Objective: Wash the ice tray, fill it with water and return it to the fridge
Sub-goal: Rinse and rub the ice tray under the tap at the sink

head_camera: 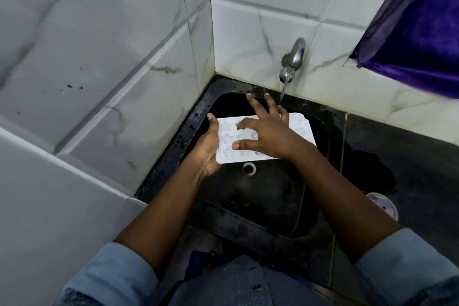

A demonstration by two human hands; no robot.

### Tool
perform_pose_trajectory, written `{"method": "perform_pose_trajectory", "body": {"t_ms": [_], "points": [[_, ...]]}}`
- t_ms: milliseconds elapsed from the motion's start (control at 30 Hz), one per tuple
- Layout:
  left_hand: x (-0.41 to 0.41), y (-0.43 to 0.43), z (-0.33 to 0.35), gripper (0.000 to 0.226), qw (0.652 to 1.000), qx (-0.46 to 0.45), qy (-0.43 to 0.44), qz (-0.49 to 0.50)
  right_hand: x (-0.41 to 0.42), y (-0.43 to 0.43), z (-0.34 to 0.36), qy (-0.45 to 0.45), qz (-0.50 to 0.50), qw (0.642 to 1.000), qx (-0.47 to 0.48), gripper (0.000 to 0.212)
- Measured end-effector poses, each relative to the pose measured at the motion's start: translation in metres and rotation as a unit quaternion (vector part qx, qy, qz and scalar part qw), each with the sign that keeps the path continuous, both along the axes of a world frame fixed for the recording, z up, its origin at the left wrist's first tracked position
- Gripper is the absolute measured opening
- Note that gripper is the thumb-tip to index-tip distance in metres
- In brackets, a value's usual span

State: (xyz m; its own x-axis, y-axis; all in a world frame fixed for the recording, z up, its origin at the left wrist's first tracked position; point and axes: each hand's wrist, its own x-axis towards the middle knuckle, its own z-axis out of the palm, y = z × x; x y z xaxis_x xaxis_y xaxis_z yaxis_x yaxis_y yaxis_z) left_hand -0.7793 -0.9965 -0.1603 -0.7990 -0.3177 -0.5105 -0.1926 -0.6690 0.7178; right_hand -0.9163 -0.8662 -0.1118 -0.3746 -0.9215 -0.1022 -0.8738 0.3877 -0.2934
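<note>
Denim sleeves [129, 273] and shirt front at the bottom edge, both forearms reach out over a black sink [191, 131]. Drain [249, 168] sits just below the tray's near edge. Left hand [208, 149] holds the white ice tray [303, 131] by its left end: palm under the near-left corner, thumb up along the left edge, other fingers hidden beneath. Tray is held above the basin, roughly level, star-shaped cavities facing up. Right hand [268, 136] lies on top of the tray, fingers spread wide, thumb and forefinger tips down on the cavities, gripping nothing; two fingers stick out past the far edge. Beyond, water [283, 92] runs from a wall tap [294, 57], falling just beside the right fingertips near the tray's far edge. Small round container [382, 204] on the dark counter [409, 156] to the right. White marbled tiles [99, 57] behind, purple cloth [417, 32] top right.
</note>
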Motion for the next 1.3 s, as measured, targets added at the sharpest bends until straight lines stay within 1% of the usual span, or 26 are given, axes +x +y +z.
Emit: {"method": "perform_pose_trajectory", "body": {"t_ms": [67,200,367,467,533,600,667,700,733,800,867,933,967,1000,1133,1200,1300], "points": [[0.000,0.001,0.001,0.100,1.000,0.022,0.006,0.006,0.001,-0.001,0.000,0.003,0.000,1.000,-0.005,0.085],[0.004,0.000,0.003,0.104,0.998,0.047,0.051,0.000,0.007,-0.004,0.000,0.020,0.003,1.000,-0.004,0.084],[0.004,0.002,0.003,0.110,0.998,0.029,0.048,-0.008,0.008,-0.003,0.003,0.018,0.003,1.000,-0.018,0.084],[0.003,0.001,0.005,0.116,0.998,0.046,0.033,0.002,0.011,-0.002,0.005,0.010,0.012,1.000,0.000,0.081],[0.002,0.002,0.007,0.114,0.999,0.040,0.026,0.004,0.011,-0.002,0.005,-0.007,0.016,1.000,-0.006,0.070],[0.001,0.004,0.007,0.110,0.998,0.047,0.030,0.023,0.008,0.001,0.007,-0.047,-0.007,0.996,-0.074,0.048],[0.000,0.005,0.009,0.108,0.994,0.085,0.040,0.053,-0.003,0.003,0.011,-0.081,-0.062,0.979,-0.178,0.032],[-0.001,0.005,0.012,0.107,0.993,0.091,0.044,0.059,-0.011,0.005,0.013,-0.085,-0.091,0.967,-0.223,0.030],[-0.002,0.004,0.013,0.106,0.995,0.076,0.034,0.057,-0.022,0.006,0.015,-0.090,-0.117,0.955,-0.258,0.031],[-0.003,0.000,0.014,0.105,0.998,0.038,0.008,0.050,-0.047,0.009,0.014,-0.123,-0.189,0.930,-0.291,0.038],[-0.002,-0.005,0.013,0.105,0.998,0.028,0.005,0.050,-0.074,0.011,0.012,-0.186,-0.290,0.893,-0.289,0.042],[-0.004,-0.007,0.012,0.105,0.998,0.030,0.007,0.049,-0.102,0.010,0.003,-0.240,-0.375,0.851,-0.279,0.039],[-0.006,-0.007,0.011,0.105,0.998,0.031,0.006,0.050,-0.118,0.007,-0.003,-0.254,-0.402,0.838,-0.269,0.035],[-0.007,-0.008,0.011,0.104,0.998,0.035,0.005,0.052,-0.133,0.002,-0.007,-0.262,-0.417,0.833,-0.253,0.032],[-0.009,-0.011,0.008,0.107,0.998,0.040,-0.003,0.047,-0.173,-0.029,-0.008,-0.317,-0.403,0.836,-0.197,0.028],[-0.008,-0.013,0.004,0.107,0.998,0.043,-0.003,0.053,-0.182,-0.045,-0.006,-0.378,-0.398,0.813,-0.192,0.026],[-0.005,-0.016,-0.001,0.109,0.997,0.052,-0.004,0.065,-0.189,-0.065,-0.004,-0.436,-0.412,0.772,-0.208,0.010]]}}
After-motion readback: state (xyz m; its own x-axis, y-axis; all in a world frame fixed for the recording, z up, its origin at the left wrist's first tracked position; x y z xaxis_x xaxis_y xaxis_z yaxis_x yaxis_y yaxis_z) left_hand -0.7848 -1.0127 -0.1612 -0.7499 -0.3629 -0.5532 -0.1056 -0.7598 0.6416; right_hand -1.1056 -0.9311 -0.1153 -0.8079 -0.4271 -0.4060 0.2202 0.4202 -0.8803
